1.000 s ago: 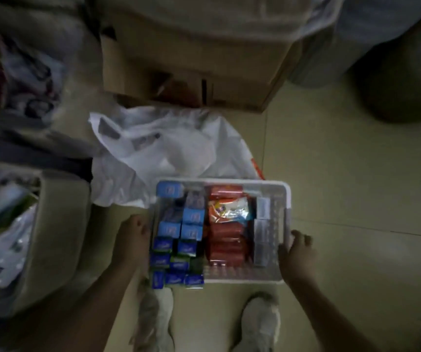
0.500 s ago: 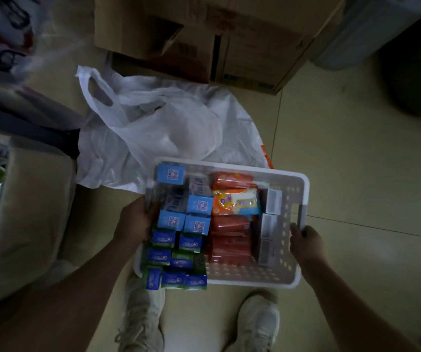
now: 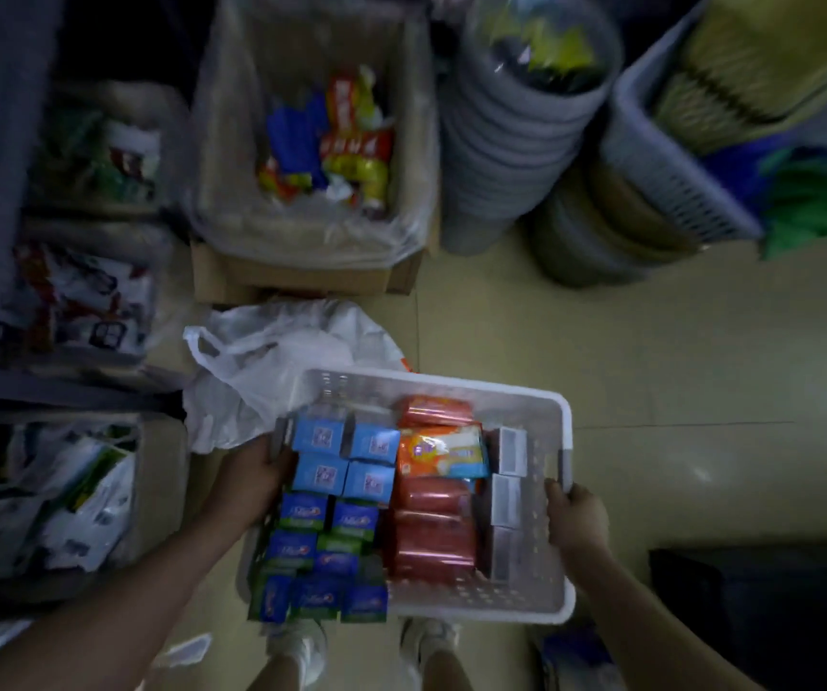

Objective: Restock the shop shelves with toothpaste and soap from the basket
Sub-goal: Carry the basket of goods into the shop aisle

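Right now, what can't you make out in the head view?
- Print on the blue boxes and red packs in the basket: blurred, dim.
- Left hand fingertips: hidden behind the basket rim.
- Shop shelves: none in frame.
- Contents of the lined carton: motion-blurred.

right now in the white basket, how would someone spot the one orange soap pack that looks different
Find the white plastic slotted basket carried by both hands. Its middle column holds red-orange shiny packs. Near that column's far end lies the orange-and-white printed pack, the only one with a pale panel and blue edge.
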